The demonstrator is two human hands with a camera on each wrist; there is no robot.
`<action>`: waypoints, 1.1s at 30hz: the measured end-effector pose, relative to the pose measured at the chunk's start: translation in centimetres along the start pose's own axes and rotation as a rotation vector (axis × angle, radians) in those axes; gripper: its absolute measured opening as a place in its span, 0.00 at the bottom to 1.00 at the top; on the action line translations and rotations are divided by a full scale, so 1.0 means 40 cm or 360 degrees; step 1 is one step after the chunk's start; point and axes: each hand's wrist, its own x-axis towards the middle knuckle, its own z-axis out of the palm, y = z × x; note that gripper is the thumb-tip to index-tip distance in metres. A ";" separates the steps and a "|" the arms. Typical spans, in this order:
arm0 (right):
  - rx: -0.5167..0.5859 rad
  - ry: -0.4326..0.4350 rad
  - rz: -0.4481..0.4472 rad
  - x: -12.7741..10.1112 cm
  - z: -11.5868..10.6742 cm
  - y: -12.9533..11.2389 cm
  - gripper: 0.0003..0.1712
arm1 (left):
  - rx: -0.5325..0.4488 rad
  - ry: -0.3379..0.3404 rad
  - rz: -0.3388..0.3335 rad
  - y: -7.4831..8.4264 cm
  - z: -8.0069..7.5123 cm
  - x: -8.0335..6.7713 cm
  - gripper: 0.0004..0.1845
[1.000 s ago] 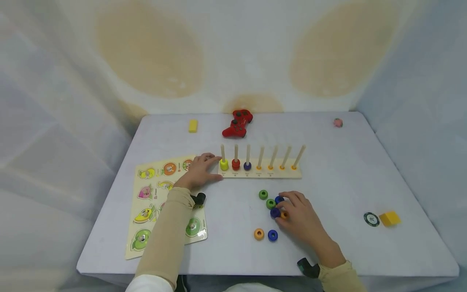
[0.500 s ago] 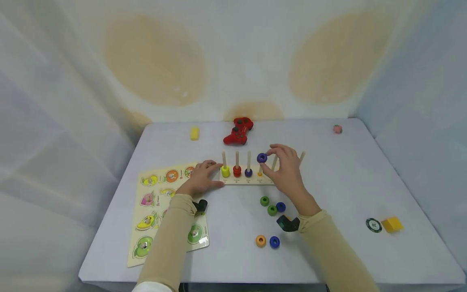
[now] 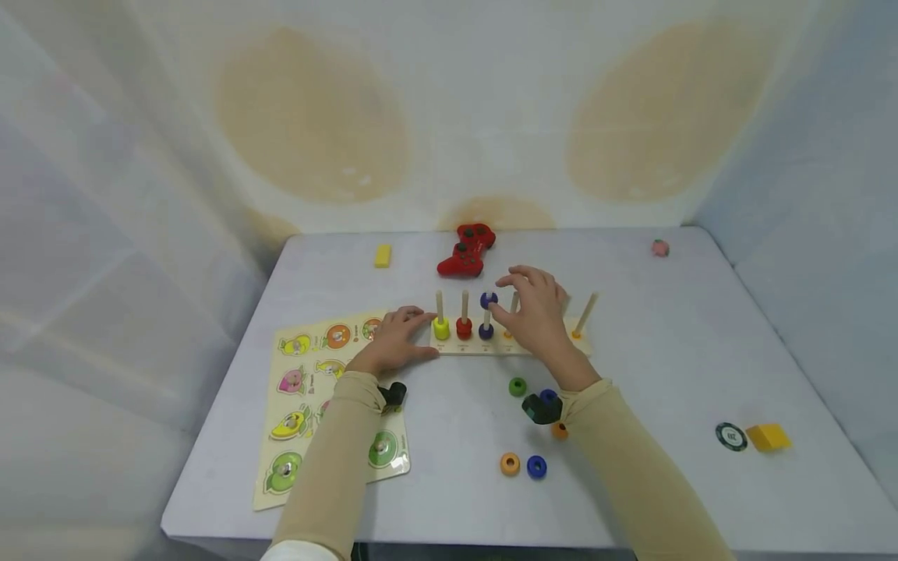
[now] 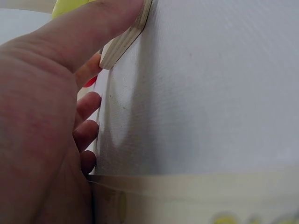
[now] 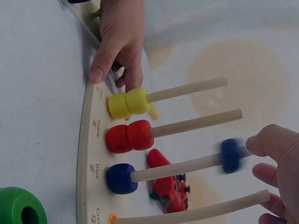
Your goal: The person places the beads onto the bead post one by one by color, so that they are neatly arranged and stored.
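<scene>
A wooden peg board (image 3: 491,347) with several upright pegs stands mid-table. My left hand (image 3: 397,340) holds its left end between thumb and index finger. The first peg carries yellow beads (image 5: 128,103), the second red beads (image 5: 130,136), and a blue bead (image 5: 122,178) sits at the bottom of the third. Higher on that third peg is another blue bead (image 5: 230,156), blurred. Just beyond it, at the peg's tip, is the thumb of my right hand (image 3: 536,315); the fingers are spread apart and no longer around the bead. The hand hides some pegs to the right.
Nearer me lie a green bead (image 3: 517,387), orange beads (image 3: 510,464) and blue beads (image 3: 536,467). A fruit puzzle board (image 3: 281,405) is under the left forearm. A red game controller (image 3: 468,251) lies behind the pegs; a poker chip (image 3: 732,436) and yellow block (image 3: 768,437) lie at right.
My right hand picked a blue bead from the loose ones, carried it up to the pegs and let it go on the third peg. My left hand stays at the board's end.
</scene>
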 end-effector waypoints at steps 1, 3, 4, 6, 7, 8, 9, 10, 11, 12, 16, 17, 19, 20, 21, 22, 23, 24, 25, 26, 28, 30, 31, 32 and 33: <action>0.0013 0.0009 0.0003 -0.002 -0.004 0.002 0.20 | -0.0002 -0.0005 0.0001 0.000 -0.002 0.003 0.42; 0.0048 0.0047 -0.0007 -0.008 -0.011 0.007 0.20 | -0.0014 -0.0018 -0.0004 -0.001 -0.002 0.007 0.42; 0.0067 0.0073 -0.0016 -0.012 -0.014 0.013 0.19 | -0.0020 -0.0021 -0.0008 -0.001 -0.002 0.006 0.42; 0.0107 0.0122 -0.0031 -0.025 -0.021 0.025 0.17 | -0.0026 -0.0028 -0.0021 0.000 0.001 0.004 0.42; 0.0134 0.0150 -0.0043 -0.034 -0.024 0.034 0.16 | -0.0027 -0.0029 -0.0022 0.000 0.002 0.002 0.42; 0.0164 0.0184 -0.0061 -0.042 -0.027 0.045 0.15 | -0.0022 -0.0032 -0.0023 -0.001 0.003 -0.001 0.42; 0.0186 0.0217 -0.0078 -0.051 -0.029 0.056 0.14 | -0.0019 -0.0032 -0.0016 0.000 0.003 -0.003 0.42; 0.0210 0.0252 -0.0099 -0.061 -0.032 0.068 0.13 | -0.0015 -0.0029 -0.0010 -0.001 0.002 -0.005 0.42; 0.0234 0.0287 -0.0123 -0.071 -0.034 0.079 0.13 | -0.0006 -0.0026 -0.0002 -0.003 0.001 -0.005 0.42; 0.0258 0.0327 -0.0148 -0.082 -0.034 0.091 0.12 | 0.0003 -0.0021 0.0004 -0.005 -0.002 -0.005 0.42; 0.0307 0.0411 -0.0211 -0.133 -0.029 0.128 0.12 | 0.0008 0.0015 0.0006 -0.016 -0.017 -0.004 0.42; 0.0305 0.0396 -0.0205 -0.147 -0.024 0.136 0.12 | 0.0007 0.0017 0.0003 -0.019 -0.020 -0.003 0.42; 0.0280 0.0304 -0.0178 -0.176 -0.006 0.153 0.12 | 0.0003 0.0021 0.0002 -0.025 -0.026 -0.001 0.42; 0.0264 0.0227 -0.0159 -0.190 0.005 0.160 0.12 | 0.0000 0.0018 -0.0001 -0.028 -0.029 0.000 0.42; 0.0230 0.0141 -0.0143 -0.203 0.019 0.168 0.13 | -0.0008 0.0016 -0.0002 -0.030 -0.031 0.001 0.42; 0.0187 0.0041 -0.0124 -0.215 0.033 0.174 0.15 | -0.0008 0.0013 -0.0002 -0.032 -0.031 0.001 0.43; 0.0144 -0.0056 -0.0111 -0.227 0.047 0.178 0.17 | -0.0004 0.0009 0.0000 -0.035 -0.031 0.001 0.43; 0.0104 -0.0147 -0.0093 -0.238 0.061 0.180 0.20 | -0.0005 0.0006 0.0002 -0.036 -0.029 0.001 0.43; 0.0081 -0.0229 -0.0073 -0.248 0.073 0.180 0.24 | -0.0013 0.0005 -0.0001 -0.038 -0.028 0.001 0.43; 0.0059 -0.0290 -0.0059 -0.256 0.085 0.179 0.27 | -0.0014 0.0003 -0.0007 -0.040 -0.026 0.000 0.43; 0.0023 -0.0353 -0.0012 -0.269 0.102 0.172 0.31 | -0.0015 0.0006 -0.0012 -0.041 -0.022 0.000 0.42; 0.0021 -0.0352 0.0040 -0.277 0.113 0.163 0.31 | -0.0017 0.0010 -0.0010 -0.042 -0.019 0.000 0.42; 0.0019 -0.0336 0.0059 -0.279 0.117 0.159 0.30 | -0.0023 0.0013 -0.0011 -0.041 -0.018 0.001 0.42; 0.0004 -0.0314 0.0074 -0.280 0.121 0.157 0.28 | -0.0031 0.0016 -0.0008 -0.040 -0.018 0.000 0.42; -0.0008 -0.0293 0.0094 -0.282 0.123 0.155 0.26 | -0.0039 0.0018 -0.0004 -0.038 -0.017 0.000 0.42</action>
